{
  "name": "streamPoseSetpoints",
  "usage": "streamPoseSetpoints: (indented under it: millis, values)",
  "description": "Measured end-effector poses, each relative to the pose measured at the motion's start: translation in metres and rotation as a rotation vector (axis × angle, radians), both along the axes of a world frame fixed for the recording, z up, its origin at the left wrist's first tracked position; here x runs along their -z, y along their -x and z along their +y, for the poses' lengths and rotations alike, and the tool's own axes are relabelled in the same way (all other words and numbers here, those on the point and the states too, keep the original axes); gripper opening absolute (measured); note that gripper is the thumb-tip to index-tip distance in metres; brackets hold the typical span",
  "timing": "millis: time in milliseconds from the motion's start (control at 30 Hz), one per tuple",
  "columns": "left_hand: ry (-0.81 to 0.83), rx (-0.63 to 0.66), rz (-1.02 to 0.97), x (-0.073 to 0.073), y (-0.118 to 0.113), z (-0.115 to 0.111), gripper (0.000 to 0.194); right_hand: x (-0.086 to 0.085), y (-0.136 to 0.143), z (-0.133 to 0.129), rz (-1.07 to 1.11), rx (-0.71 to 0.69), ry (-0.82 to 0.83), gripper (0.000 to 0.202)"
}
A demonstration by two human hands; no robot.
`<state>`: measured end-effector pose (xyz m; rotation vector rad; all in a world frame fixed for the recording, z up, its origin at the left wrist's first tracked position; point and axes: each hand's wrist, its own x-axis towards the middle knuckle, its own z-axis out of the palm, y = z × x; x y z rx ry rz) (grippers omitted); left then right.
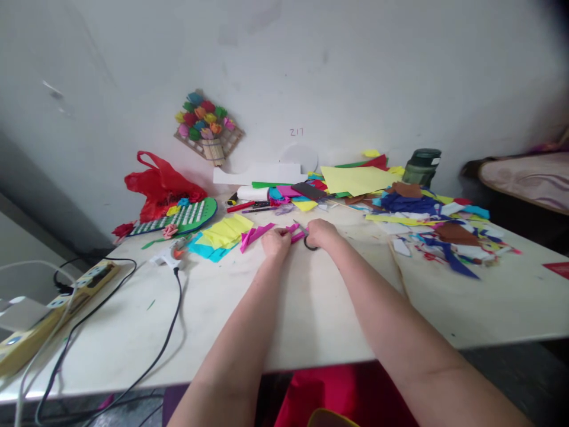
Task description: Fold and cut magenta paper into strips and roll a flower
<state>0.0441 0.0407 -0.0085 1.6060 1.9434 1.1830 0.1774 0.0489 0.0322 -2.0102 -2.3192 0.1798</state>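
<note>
My left hand [275,241] is closed on a strip of magenta paper [295,236] near the middle of the table. Dark-handled scissors [310,245] are in my right hand [323,232], their blades pointing up and left at the paper just beside my left fingers. Whether the blades touch the paper is too small to tell. More magenta paper [255,235] lies to the left of my left hand. Farther left, yellow paper sheets [227,230] rest over blue paper [212,251].
A white glue gun [168,256] with a black cord lies at left, near a power strip [84,287]. A red plastic bag [157,184] stands behind it. Paper scraps [453,234] are heaped at right by a green bottle [421,168]. Pens [258,207] lie beyond my hands.
</note>
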Motion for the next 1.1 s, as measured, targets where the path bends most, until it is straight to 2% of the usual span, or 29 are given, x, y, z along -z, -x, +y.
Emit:
streamPoseSetpoints:
  millis: [200, 433, 733, 933, 1100]
  values:
    - [-0.072, 0.043, 0.117, 0.003, -0.004, 0.000, 0.026, 0.002, -0.002, 0.001, 0.017, 0.003, -0.025, 0.036]
    - [-0.060, 0.054, 0.319, 0.007, -0.003, 0.002, 0.028, -0.004, -0.015, 0.008, 0.065, 0.075, -0.063, 0.037]
    - [-0.001, 0.052, 0.372, 0.006, -0.002, 0.001, 0.031, 0.000, -0.009, 0.005, 0.054, -0.083, -0.087, 0.029]
    - [0.047, 0.068, 0.339, 0.005, -0.001, 0.004, 0.038, -0.002, -0.005, 0.000, 0.012, -0.127, -0.058, 0.027]
    - [0.027, 0.070, 0.401, 0.004, -0.004, 0.002, 0.035, -0.002, -0.002, -0.001, -0.018, -0.146, -0.052, 0.026]
